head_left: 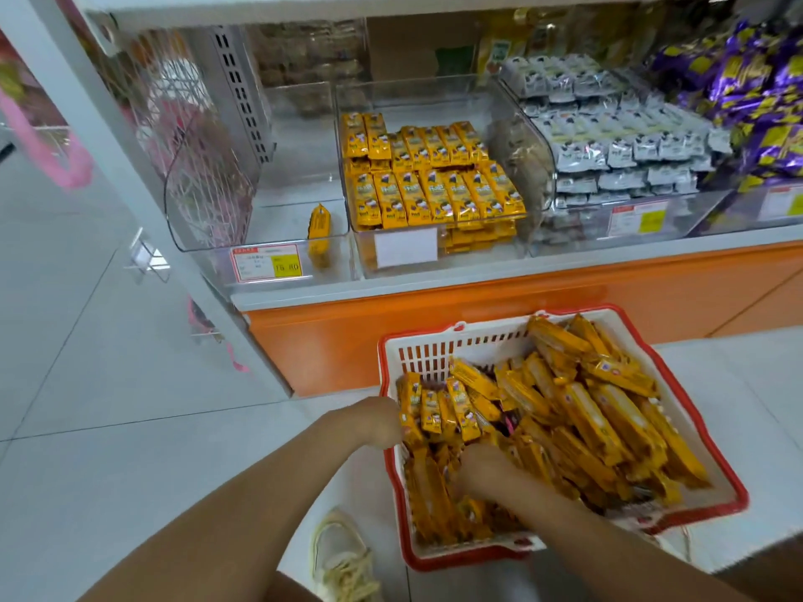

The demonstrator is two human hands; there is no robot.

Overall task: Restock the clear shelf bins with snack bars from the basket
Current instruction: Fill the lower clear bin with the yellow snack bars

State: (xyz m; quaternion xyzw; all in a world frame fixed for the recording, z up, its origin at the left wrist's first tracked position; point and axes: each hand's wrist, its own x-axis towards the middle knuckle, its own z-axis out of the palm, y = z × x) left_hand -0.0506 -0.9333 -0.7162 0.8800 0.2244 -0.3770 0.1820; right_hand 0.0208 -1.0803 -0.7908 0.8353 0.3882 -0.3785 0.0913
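The basket [434,354], white-walled with a red rim, sits on the floor at 5 o'clock, pushed close to the orange shelf base [478,293], likely so each handful has a short trip up. It is heaped with yellow snack bars [586,406] lying at all angles.

The left hand [378,421] is at the basket's 9 o'clock rim and grips a small bunch of bars [439,412] standing upright and side by side, faces forward. That looks like squaring them so they can go into a bin as 1 tidy row. The right hand [482,471] is pushed into the pile at the basket's 6 o'clock side. Its fingers are buried among wrappers, so I cannot tell whether it grasps anything. It is probably feeding more bars to the bunch.

Up at 12 o'clock, the middle bin [391,97] already carries the same bars [430,180] in neat overlapping rows. At 10 o'clock the left bin [208,189] holds just 1 lone bar [319,228] standing against its front wall above a price tag [265,262], so that bin seems the one needing stock. Silver packets [608,136] fill the bin at 1 o'clock.
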